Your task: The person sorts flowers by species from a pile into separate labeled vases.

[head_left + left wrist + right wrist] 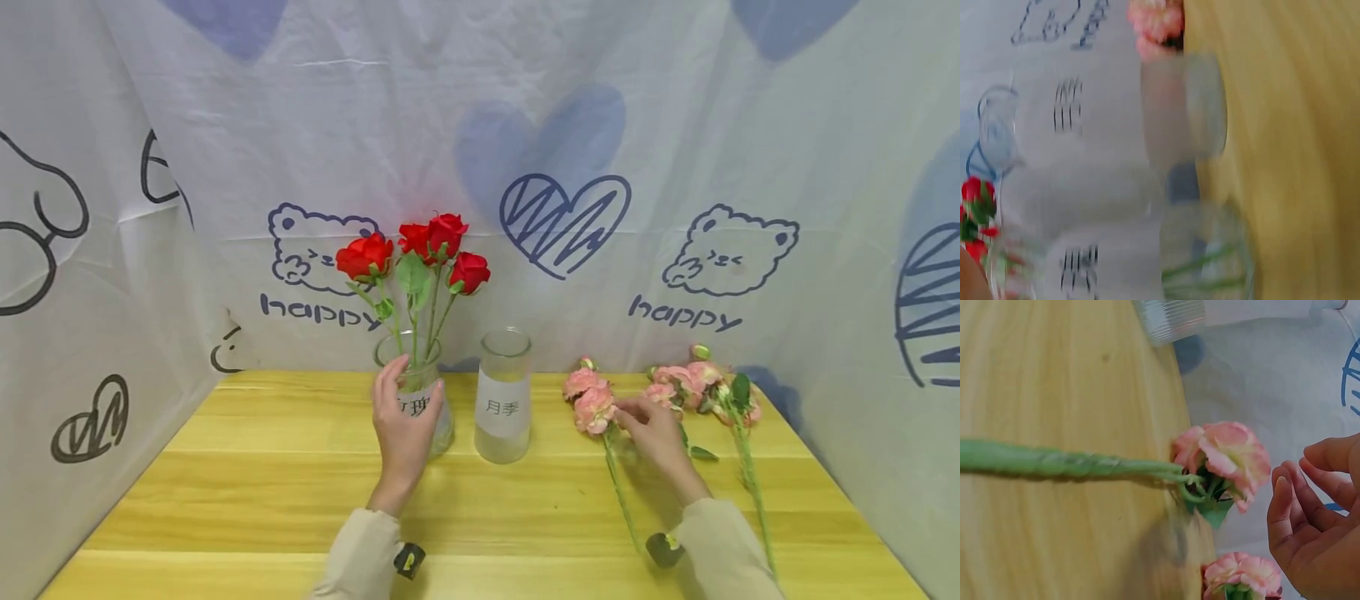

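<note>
My left hand [405, 425] is at the front of a clear glass vase [444, 433], its thumb and fingers spread on either side. Red roses [367, 254] stand in this labelled vase, their green stems visible through the glass in the left wrist view. Whether the hand touches the glass cannot be told. My right hand [656, 433] is beside a pink flower stem [618, 487] lying on the table. In the right wrist view, its fingers are loosely bent near a pink bloom [1229, 459], with nothing between thumb and fingertips.
A second labelled glass vase [502, 446], holding no flowers, stands right of the rose vase. More pink flowers [686, 383] lie at the right of the wooden table [247, 483]. A printed cloth [420, 100] hangs behind the table.
</note>
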Demonstrator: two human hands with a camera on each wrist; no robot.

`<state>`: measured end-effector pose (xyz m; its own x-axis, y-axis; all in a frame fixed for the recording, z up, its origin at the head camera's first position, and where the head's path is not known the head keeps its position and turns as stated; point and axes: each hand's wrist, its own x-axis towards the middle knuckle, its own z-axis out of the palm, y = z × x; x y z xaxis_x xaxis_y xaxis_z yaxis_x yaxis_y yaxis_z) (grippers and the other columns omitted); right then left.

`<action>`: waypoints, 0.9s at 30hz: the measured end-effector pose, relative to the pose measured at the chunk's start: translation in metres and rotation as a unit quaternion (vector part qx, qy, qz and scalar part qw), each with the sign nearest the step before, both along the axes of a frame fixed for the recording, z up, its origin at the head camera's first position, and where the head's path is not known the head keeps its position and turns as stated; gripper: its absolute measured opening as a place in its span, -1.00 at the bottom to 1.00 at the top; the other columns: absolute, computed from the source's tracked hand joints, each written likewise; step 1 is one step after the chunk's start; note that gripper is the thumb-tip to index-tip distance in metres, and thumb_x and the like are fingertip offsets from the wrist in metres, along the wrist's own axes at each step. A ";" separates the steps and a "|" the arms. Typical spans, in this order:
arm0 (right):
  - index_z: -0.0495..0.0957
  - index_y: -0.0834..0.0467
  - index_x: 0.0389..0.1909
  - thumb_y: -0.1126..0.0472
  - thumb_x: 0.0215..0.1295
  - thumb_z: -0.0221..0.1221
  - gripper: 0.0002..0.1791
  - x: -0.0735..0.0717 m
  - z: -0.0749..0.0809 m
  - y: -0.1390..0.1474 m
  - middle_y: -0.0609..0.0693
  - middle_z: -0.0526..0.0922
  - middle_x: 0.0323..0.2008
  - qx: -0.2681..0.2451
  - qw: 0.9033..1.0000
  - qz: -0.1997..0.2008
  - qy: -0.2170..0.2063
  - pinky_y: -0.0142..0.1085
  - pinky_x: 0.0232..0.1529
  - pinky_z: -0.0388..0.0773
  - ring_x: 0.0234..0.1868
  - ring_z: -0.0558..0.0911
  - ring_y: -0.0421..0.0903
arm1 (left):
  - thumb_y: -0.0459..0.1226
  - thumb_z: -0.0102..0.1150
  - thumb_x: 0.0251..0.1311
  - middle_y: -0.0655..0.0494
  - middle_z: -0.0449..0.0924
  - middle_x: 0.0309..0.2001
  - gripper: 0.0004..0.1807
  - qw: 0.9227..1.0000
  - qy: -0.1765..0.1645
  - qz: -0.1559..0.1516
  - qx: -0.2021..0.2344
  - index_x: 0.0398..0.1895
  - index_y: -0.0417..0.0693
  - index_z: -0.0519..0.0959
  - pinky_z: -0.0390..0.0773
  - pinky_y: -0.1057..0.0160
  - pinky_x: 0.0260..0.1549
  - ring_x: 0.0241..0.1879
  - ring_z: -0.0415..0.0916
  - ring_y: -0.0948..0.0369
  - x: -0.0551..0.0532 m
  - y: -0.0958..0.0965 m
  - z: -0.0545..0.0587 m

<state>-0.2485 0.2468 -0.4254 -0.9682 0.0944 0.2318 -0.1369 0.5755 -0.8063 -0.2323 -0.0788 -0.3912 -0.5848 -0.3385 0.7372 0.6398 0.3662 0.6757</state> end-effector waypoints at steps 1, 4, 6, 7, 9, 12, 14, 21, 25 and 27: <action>0.56 0.39 0.00 0.27 0.38 0.13 -0.70 0.001 -0.001 0.001 0.24 0.66 -0.21 -0.001 1.000 -0.001 -0.004 -0.34 -0.41 0.60 -0.18 0.62 0.19 | -0.52 0.35 -0.01 -0.25 0.44 0.06 -0.45 1.000 0.003 -0.021 0.007 0.11 -0.39 0.43 0.44 0.03 0.08 0.04 0.38 -0.08 0.002 0.005 -0.002; 0.55 0.39 0.01 0.27 0.39 0.13 -0.70 0.003 -0.005 0.004 0.24 0.65 -0.21 -0.004 1.000 -0.002 -0.011 -0.34 -0.41 0.59 -0.21 0.62 0.17 | -0.52 0.33 0.04 -0.20 0.47 0.04 -0.48 0.995 -0.018 -0.089 0.038 0.12 -0.39 0.42 0.51 0.17 0.02 0.02 0.44 -0.07 0.005 0.018 -0.008; 0.54 0.39 0.02 0.27 0.39 0.13 -0.70 0.005 -0.007 0.005 0.26 0.65 -0.20 -0.008 1.000 0.004 -0.017 -0.32 -0.41 0.59 -0.23 0.62 0.17 | -0.50 0.33 0.06 -0.18 0.46 0.08 -0.45 0.989 -0.049 -0.125 0.055 0.16 -0.39 0.39 0.49 0.15 0.05 0.06 0.43 -0.08 0.007 0.025 -0.011; 0.54 0.39 0.02 0.28 0.39 0.12 -0.70 0.006 -0.008 0.005 0.26 0.64 -0.20 -0.009 1.000 0.008 -0.019 -0.32 -0.42 0.59 -0.24 0.62 0.16 | -0.49 0.33 0.06 -0.18 0.44 0.10 -0.42 0.986 -0.065 -0.141 0.061 0.18 -0.39 0.37 0.47 0.12 0.08 0.09 0.40 -0.09 0.007 0.029 -0.013; 0.53 0.40 0.02 0.29 0.38 0.13 -0.70 0.009 -0.009 0.006 0.26 0.64 -0.18 -0.012 1.000 0.015 -0.023 -0.31 -0.42 0.58 -0.25 0.62 0.14 | -0.45 0.36 0.05 -0.17 0.41 0.15 -0.35 0.980 -0.103 -0.159 0.061 0.22 -0.38 0.33 0.42 0.05 0.14 0.15 0.36 -0.10 0.006 0.034 -0.016; 0.51 0.41 0.03 0.30 0.38 0.13 -0.70 0.012 -0.013 0.008 0.27 0.62 -0.13 -0.013 0.999 0.026 -0.034 -0.30 -0.41 0.58 -0.23 0.61 0.10 | -0.39 0.41 0.03 -0.18 0.35 0.22 -0.23 0.970 -0.157 -0.176 0.061 0.30 -0.37 0.24 0.32 -0.03 0.22 0.22 0.28 -0.12 0.003 0.042 -0.020; 0.50 0.41 0.05 0.30 0.38 0.12 -0.69 0.013 -0.015 0.009 0.27 0.61 -0.11 -0.005 0.999 0.031 -0.043 -0.31 -0.39 0.57 -0.24 0.60 0.07 | -0.36 0.43 0.02 -0.20 0.30 0.26 -0.13 0.964 -0.186 -0.182 0.059 0.35 -0.36 0.15 0.26 -0.03 0.25 0.26 0.23 -0.11 -0.001 0.046 -0.023; 0.51 0.41 0.01 0.31 0.36 0.14 -0.71 0.017 -0.022 0.008 0.20 0.61 -0.15 -0.001 0.997 0.035 -0.073 -0.25 -0.33 0.61 -0.21 0.60 0.03 | -0.31 0.47 -0.04 -0.25 0.18 0.33 0.10 0.948 -0.248 -0.192 0.048 0.46 -0.33 -0.07 0.19 -0.06 0.29 0.31 0.15 -0.11 -0.018 0.056 -0.030; 0.50 0.45 -0.01 0.33 0.34 0.15 -0.70 0.019 -0.023 0.007 0.22 0.61 -0.18 -0.012 0.997 0.039 -0.067 -0.22 -0.34 0.62 -0.19 0.60 0.08 | -0.25 0.50 -0.07 -0.28 0.18 0.34 0.08 0.945 -0.277 -0.173 0.014 0.44 -0.34 0.01 0.19 -0.11 0.29 0.32 0.15 -0.14 -0.026 0.060 -0.033; 0.50 0.45 -0.01 0.33 0.33 0.16 -0.70 0.019 -0.023 0.007 0.22 0.61 -0.18 -0.010 0.997 0.042 -0.066 -0.22 -0.35 0.62 -0.20 0.60 0.09 | -0.26 0.51 -0.08 -0.28 0.20 0.33 0.04 0.946 -0.279 -0.165 0.000 0.42 -0.34 0.07 0.19 -0.11 0.29 0.31 0.18 -0.14 -0.029 0.061 -0.034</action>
